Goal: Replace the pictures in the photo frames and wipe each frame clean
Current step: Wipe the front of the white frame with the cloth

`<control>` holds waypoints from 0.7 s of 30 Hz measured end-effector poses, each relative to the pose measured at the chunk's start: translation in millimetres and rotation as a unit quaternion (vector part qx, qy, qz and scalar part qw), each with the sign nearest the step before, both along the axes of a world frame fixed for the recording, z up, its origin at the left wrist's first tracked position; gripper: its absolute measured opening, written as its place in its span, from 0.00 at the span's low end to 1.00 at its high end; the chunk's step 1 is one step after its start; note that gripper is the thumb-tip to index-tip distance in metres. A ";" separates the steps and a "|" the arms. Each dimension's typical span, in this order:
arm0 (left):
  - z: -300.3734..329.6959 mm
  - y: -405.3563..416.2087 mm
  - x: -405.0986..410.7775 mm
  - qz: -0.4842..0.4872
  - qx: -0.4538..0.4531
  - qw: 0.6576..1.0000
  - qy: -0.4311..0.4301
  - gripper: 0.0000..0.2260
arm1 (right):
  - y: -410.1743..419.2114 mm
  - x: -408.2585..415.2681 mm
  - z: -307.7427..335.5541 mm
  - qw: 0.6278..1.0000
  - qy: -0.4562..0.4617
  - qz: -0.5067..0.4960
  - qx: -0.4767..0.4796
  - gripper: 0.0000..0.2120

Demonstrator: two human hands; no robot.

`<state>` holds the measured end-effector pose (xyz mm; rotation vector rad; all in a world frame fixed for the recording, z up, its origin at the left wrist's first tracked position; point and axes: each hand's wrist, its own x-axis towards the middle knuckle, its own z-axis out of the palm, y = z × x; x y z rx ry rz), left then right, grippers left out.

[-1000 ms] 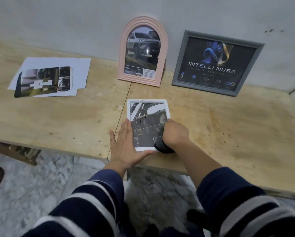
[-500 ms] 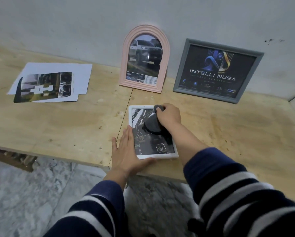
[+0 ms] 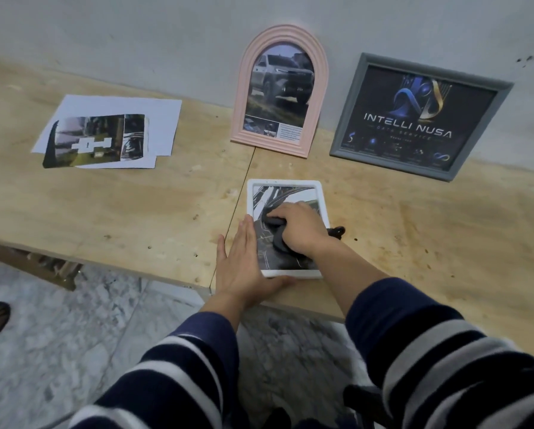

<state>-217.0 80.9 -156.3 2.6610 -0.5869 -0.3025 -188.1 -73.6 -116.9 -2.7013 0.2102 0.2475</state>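
At six o'clock on the plywood tabletop (image 3: pixel 136 212), a white rectangular photo frame (image 3: pixel 286 184) lies flat; left hand (image 3: pixel 239 264) presses it, fingers straight together, while right hand (image 3: pixel 301 232) clenches a dark grey cloth (image 3: pixel 276 238) on its glass.

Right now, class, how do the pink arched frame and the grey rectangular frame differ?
The pink arched frame has a rounded top and holds a truck photo; the grey rectangular frame is square-cornered, wider, and holds a dark INTELLI NUSA poster. Both lean upright against the wall.
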 end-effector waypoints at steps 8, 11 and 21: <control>7.5 0.5 -2.4 0.005 -0.009 1.000 0.018 0.62 | -1.8 -29.2 23.4 0.990 0.114 -0.009 0.083 0.23; 11.9 2.7 -1.8 0.001 -0.038 0.998 0.044 0.65 | -9.8 -23.0 32.5 0.974 0.095 -0.112 0.173 0.25; -6.1 31.8 13.5 -0.040 -0.084 0.996 -0.010 0.55 | 7.9 31.0 18.3 0.987 -0.012 -0.129 0.092 0.14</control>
